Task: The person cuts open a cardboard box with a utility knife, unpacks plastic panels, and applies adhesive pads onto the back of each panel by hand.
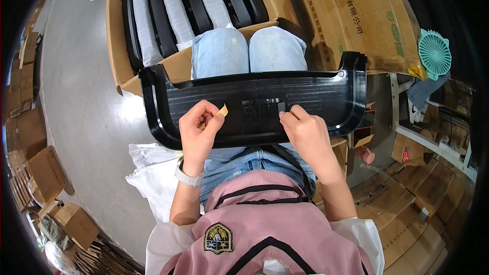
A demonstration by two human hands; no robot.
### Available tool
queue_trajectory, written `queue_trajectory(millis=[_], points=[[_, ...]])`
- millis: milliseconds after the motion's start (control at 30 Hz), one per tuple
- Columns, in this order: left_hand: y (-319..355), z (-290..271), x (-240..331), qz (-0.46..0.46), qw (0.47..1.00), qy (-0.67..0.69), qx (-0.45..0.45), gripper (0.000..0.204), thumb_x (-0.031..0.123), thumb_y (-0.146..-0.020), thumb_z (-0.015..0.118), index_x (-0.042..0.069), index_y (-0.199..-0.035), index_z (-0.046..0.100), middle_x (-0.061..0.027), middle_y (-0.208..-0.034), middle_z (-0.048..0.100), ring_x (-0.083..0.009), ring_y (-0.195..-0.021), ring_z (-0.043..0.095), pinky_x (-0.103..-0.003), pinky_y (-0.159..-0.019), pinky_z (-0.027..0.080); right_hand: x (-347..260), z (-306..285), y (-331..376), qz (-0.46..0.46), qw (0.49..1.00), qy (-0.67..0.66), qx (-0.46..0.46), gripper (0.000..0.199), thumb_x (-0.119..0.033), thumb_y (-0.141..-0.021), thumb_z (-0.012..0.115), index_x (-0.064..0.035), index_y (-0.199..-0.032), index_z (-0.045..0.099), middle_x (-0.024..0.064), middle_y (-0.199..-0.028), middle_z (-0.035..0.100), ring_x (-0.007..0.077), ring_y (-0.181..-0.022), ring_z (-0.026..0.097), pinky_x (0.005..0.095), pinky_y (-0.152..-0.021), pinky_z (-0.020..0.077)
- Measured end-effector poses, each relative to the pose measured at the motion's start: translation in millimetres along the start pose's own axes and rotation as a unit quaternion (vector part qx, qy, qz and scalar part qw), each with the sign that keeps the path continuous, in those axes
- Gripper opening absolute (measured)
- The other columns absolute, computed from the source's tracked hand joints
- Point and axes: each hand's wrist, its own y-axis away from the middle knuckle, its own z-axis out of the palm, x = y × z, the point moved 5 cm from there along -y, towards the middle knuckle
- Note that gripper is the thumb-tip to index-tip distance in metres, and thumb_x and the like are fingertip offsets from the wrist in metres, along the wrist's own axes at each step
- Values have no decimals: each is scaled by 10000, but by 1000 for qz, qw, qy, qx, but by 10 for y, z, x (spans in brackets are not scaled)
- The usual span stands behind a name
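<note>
A long glossy black plastic panel [224,89] with upturned ends lies across my lap, its slotted patch [260,107] near the middle. Over the left part of the panel, my left hand [195,131] is closed in a pinch on a small yellow paper strip [223,110]. My right hand [308,130] is closed beside the slotted patch, fingertips pinching a small grey strip [281,107]. The grey strip's top end shows above the fingers; whether it touches the panel I cannot tell.
Beyond my knees, an open carton [116,46] holds several black panels with white foam wrap between them. A large closed carton [331,15] stands at the far right, with a turquoise fan [434,54] at its edge. White sheeting [153,165] lies left of my lap.
</note>
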Motion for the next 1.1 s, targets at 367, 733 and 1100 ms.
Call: queue_trajectory(millis=[367,733,1100], points=[[-341,77,219,89,995,39,-19,70,-31,-728,563,3,-712,504,-24,-802,479,-52,-631,407,-180,-560,309,401,-675,151,-101,990,96,-31,340,-318,-578,757,-73,-628,526,61,-669,467,239,-622,526,343,-499,436],[323,194,1452,302,933,190,-48,196,120,-831,553,46,-686,445,-53,-630,476,-85,-469,348,-204,-430,275,270,-1569,640,-189,955,192,127,302,-289,-630,711,-121,-613,461,6,-648,423,142,-617,506,262,-434,418],[429,996,1473,117,953,215,-180,159,42,-669,469,62,-568,348,-23,-559,329,-126,-484,304,-242,-450,248,470,-4017,1999,85,765,350,534,297,-136,-659,781,-18,-678,509,119,-616,501,306,-566,524,352,-510,414]])
